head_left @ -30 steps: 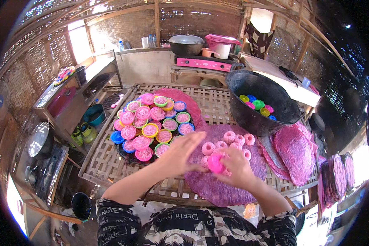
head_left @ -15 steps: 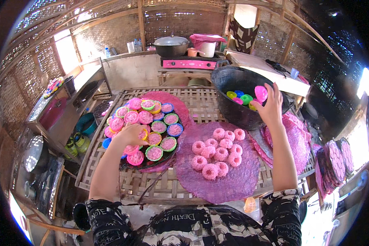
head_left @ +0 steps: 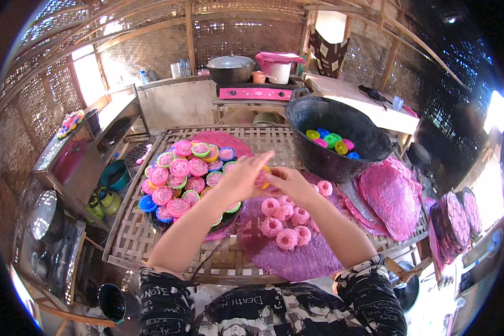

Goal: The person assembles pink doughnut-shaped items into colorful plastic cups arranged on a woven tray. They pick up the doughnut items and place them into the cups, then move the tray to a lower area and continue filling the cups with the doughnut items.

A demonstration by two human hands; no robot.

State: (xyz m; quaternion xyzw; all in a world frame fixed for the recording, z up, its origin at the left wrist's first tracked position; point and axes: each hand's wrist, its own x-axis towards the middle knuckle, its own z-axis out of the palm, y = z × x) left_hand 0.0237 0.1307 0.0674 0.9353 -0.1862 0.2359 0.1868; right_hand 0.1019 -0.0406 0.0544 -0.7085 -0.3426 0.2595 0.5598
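Note:
Over the table's middle my two hands meet around a small yellow mould cup (head_left: 261, 177) with pink stuff in it. My right hand (head_left: 292, 185) pinches its right side. My left hand (head_left: 242, 178) lies against the cup's other side, fingers stretched up; its palm is partly hidden. To the left, a heap of colourful mould cups (head_left: 179, 168) filled with pink strands sits on a dark round tray. Below my hands, several pink ring-shaped cakes (head_left: 287, 237) lie on a pink-purple round mat (head_left: 325, 260), some hidden by my right forearm.
A large black basin (head_left: 341, 126) holding several coloured cups stands at the back right of the woven bamboo table (head_left: 126, 229). More pink mats (head_left: 389, 196) are stacked at the right. Behind are a pink stove (head_left: 255, 92) and a lidded pot (head_left: 231, 70).
My left hand has lifted from the heap with the yellow cup and moved right. My right hand has let go of a pink cup at the basin and come to the middle.

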